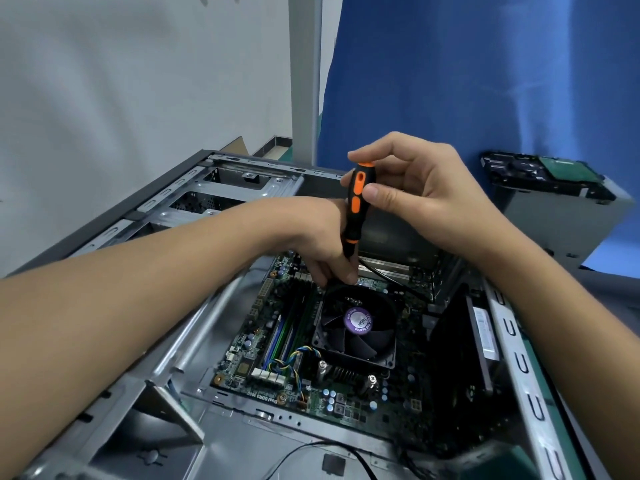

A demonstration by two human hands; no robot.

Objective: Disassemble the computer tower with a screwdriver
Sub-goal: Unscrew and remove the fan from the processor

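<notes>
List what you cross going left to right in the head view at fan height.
left forearm → memory sticks → cooler fan → white label → case's right rail. Right forearm overlaps the rail, so omitted. Farther back, right hand holds the screwdriver; left hand pinches its shaft.

White print along the 6 o'clock edge of the motherboard [346,400], inside the computer tower [242,178], reads "Dual DDR3 1600", upside down in this view. The round purple sticker [357,321] on the hub of the cooler fan [330,336] seems to read "Ball Bearing" along its rim. Its other characters are too blurred to read. A white label [485,329] at 3 o'clock from the fan is too small to read.
</notes>
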